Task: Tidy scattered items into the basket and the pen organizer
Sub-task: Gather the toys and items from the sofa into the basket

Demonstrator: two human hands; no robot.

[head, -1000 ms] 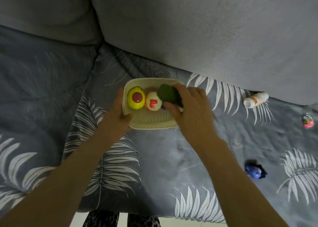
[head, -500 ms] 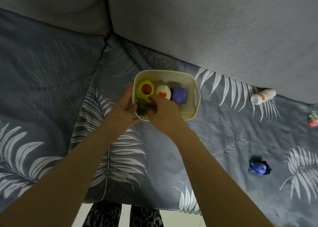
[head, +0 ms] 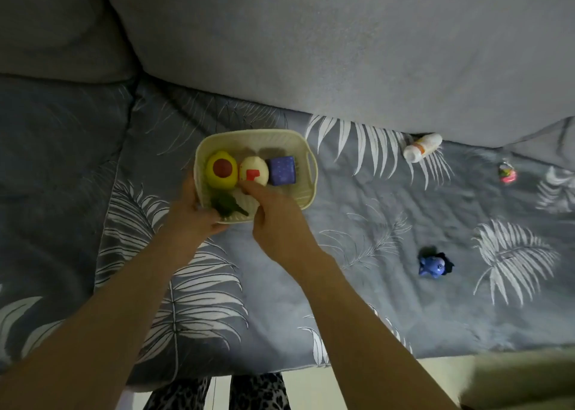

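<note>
A cream plastic basket (head: 306, 179) sits on the leaf-print sofa cover. Inside lie a yellow avocado toy (head: 221, 170), a white egg toy with a red mark (head: 254, 172), a purple cube (head: 282, 170) and a dark green toy (head: 226, 205) at the near edge. My left hand (head: 191, 215) grips the basket's near-left rim. My right hand (head: 277, 220) hovers over the near rim, empty, with its forefinger stretched out and touching the egg toy.
A white bottle with an orange label (head: 422, 147) lies by the back cushion. A small pink and yellow toy (head: 507, 173) sits far right. A blue toy (head: 433, 266) rests on the seat to the right. The seat's front edge runs along the bottom.
My right hand carried the green toy from the basket's right side to its near-left corner and let it go there. The hand has drawn back, leaving the toy lying in the basket.
</note>
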